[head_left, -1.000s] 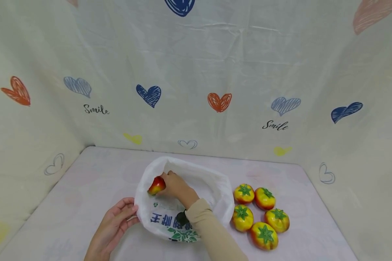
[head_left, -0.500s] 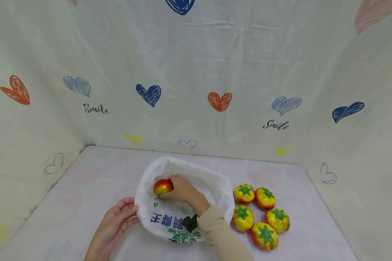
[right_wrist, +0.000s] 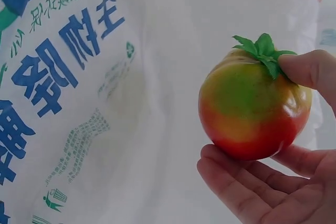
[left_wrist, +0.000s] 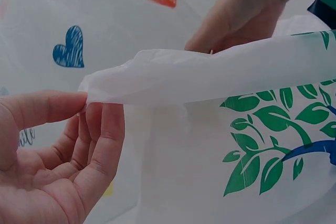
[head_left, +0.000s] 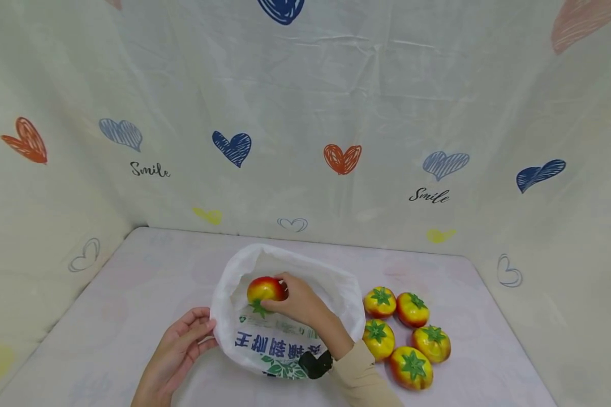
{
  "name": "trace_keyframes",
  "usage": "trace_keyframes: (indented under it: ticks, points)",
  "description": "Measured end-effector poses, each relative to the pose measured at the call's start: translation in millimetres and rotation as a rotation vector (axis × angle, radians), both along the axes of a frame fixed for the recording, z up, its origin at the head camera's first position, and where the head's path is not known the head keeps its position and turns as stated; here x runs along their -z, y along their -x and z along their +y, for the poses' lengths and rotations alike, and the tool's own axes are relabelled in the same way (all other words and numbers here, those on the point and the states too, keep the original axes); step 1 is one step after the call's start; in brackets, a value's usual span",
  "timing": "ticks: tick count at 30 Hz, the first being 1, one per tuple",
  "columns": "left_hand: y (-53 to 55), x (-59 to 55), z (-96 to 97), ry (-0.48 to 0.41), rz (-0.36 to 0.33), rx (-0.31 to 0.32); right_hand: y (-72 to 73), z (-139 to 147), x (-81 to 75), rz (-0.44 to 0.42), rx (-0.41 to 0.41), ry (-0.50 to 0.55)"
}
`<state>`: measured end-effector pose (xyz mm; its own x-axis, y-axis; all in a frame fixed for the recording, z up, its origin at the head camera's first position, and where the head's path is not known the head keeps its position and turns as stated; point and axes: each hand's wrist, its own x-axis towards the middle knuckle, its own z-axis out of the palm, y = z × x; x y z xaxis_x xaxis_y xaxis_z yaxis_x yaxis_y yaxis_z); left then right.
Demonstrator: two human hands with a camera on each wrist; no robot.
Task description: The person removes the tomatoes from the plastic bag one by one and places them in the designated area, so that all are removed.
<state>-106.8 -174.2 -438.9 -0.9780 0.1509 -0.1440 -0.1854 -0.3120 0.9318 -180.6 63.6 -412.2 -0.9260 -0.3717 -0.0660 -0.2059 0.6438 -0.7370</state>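
Note:
A white plastic bag (head_left: 234,271) with blue characters and green leaves printed on it stands with its mouth wide and its rim folded over. My left hand (head_left: 180,350) pinches the folded rim on the left side; the left wrist view shows the thumb on one side of the fold (left_wrist: 157,77) and fingers underneath. Over the bag's mouth, my right hand (head_left: 300,302) grips a glossy red-and-yellow tomato (head_left: 265,289) with a green leafy top. In the right wrist view, the thumb presses by the leaves of the tomato (right_wrist: 254,108) and the fingers lie below it.
Several similar tomatoes (head_left: 412,367) sit close together on the table just right of the bag. The pale tabletop (head_left: 173,271) ends at a hanging white curtain (head_left: 295,102) printed with hearts. A black device (head_left: 315,364) is at my right wrist.
My right hand has drawn the tomato rightward over the bag, and the tomato has turned so its green leaves show. The left hand stays at the rim.

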Motion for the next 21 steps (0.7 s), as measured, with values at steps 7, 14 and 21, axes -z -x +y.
trace_keyframes:
  ticks: [7,14,21]
  points:
    - [0.4,0.7,-0.5,-0.013,0.016,0.010,-13.7,17,-13.2,0.039,0.033,0.125]
    - [0.3,0.2,0.6,0.000,0.004,0.004,-29.5,42,-22.8,0.020,0.105,0.245]
    - [0.1,0.5,-0.3,-0.031,0.031,0.029,-44.7,72,-30.5,-0.042,0.242,0.333]
